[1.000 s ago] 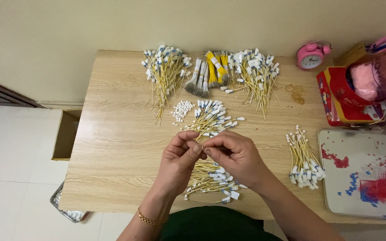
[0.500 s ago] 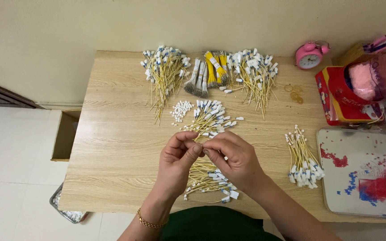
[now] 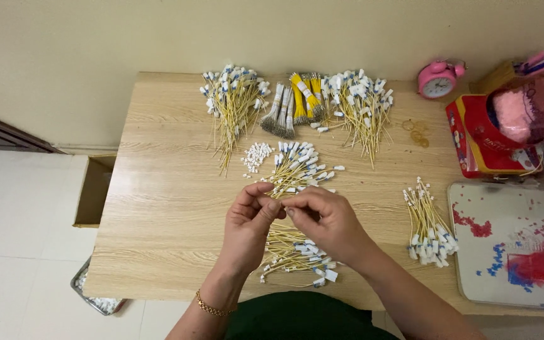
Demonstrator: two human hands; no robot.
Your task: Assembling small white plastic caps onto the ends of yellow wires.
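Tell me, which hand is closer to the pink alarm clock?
Right. The right hand sits mid-table, below and left of the pink alarm clock at the back right. The left hand is just beyond it, farther left.

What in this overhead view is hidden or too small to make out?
- What the fingertips pinch: left hand and right hand meet and cover it; too small to tell.
- Part of the near wire pile: under the right hand.
- Tray at right: cut by the picture's edge, reflections blur its contents.
- Bin on the floor: mostly behind the table edge.
- White bits: too small to tell their shape.
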